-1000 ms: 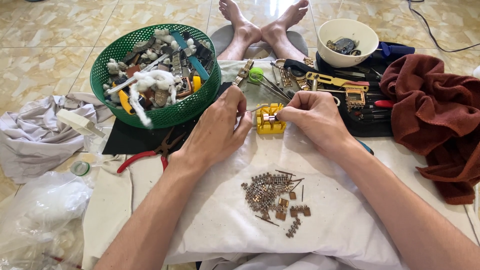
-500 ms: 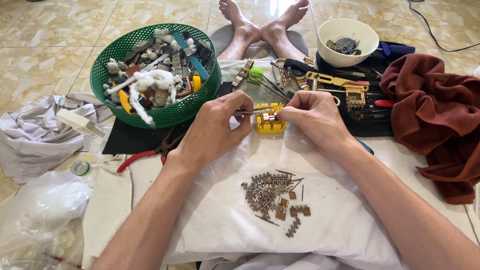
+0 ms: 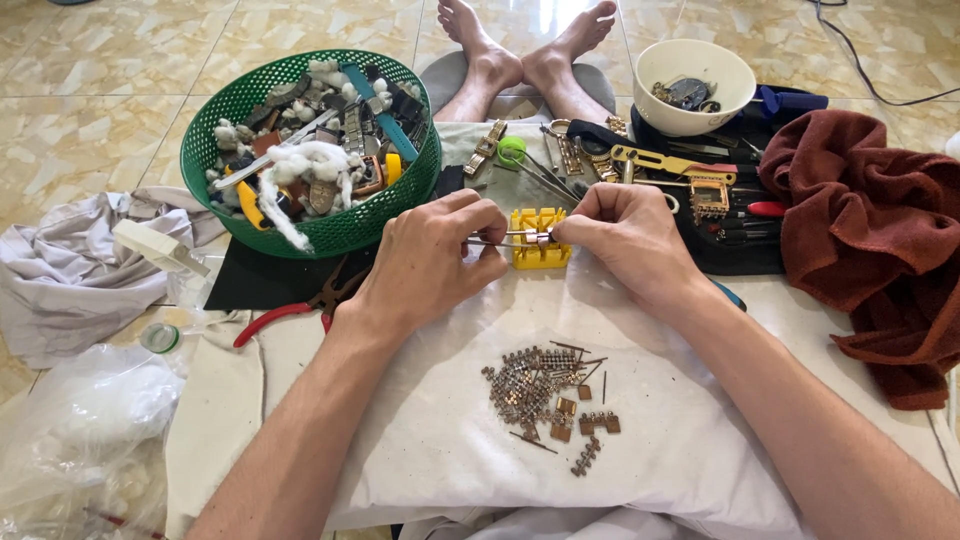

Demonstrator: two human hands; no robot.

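- Your left hand [image 3: 425,265] pinches a thin metal tool [image 3: 495,240], long axis lying left-right, tip pointing right.
- Your right hand [image 3: 625,235] pinches a small metal piece [image 3: 541,238] over the yellow holder block [image 3: 540,250], frame centre, both hands equally close.

A makeshift watch-repair spot on a home floor: glossy marble-patterned tiles [image 3: 90,90] lie under a white cloth [image 3: 440,440]. Behind the cloth sit a green basket [image 3: 205,165] of watch parts, a white bowl [image 3: 735,75] and hand tools [image 3: 660,160]; on it, loose bracelet links [image 3: 545,395].
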